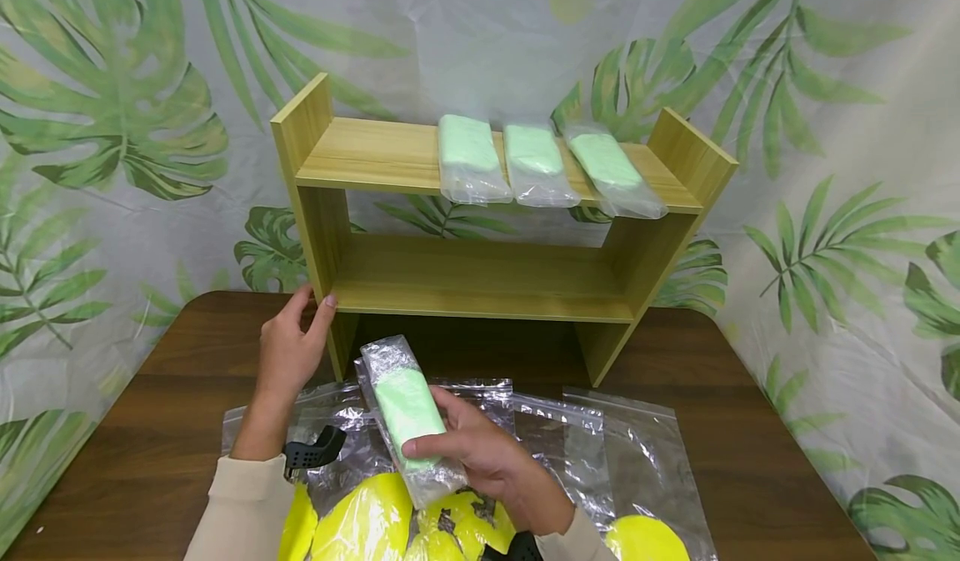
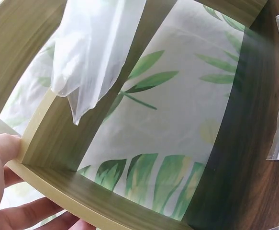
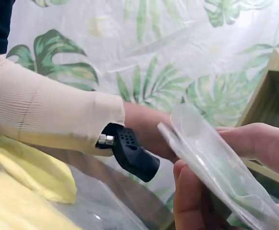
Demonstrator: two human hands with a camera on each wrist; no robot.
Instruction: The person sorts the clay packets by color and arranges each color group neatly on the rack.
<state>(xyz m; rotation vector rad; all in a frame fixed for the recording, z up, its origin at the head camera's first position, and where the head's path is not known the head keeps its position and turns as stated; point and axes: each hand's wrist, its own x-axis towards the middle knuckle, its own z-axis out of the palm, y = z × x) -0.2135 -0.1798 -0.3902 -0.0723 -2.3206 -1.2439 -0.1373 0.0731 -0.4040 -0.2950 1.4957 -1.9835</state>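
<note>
My right hand (image 1: pixel 487 448) holds a flat clear plastic packet (image 1: pixel 408 411) with a folded light green item inside, thumb on its front. A second layer of plastic shows at its left edge; whether it is another packet, I cannot tell. My left hand (image 1: pixel 292 348) grips the left side panel of a wooden shelf (image 1: pixel 480 294) near its middle board. In the left wrist view, the thumb (image 2: pixel 3 146) lies on the panel's front edge with the other fingers round the outside. Three similar green packets (image 1: pixel 468 152) lie side by side on the top board, their clear ends overhanging the front.
Several zip-top clear bags (image 1: pixel 645 453) with yellow contents (image 1: pixel 363 523) lie along the front of the dark brown table (image 1: pixel 757 461). A leaf-patterned cloth (image 1: pixel 487 44) hangs behind the shelf. Black wrist devices (image 1: pixel 315 451) sit on both wrists.
</note>
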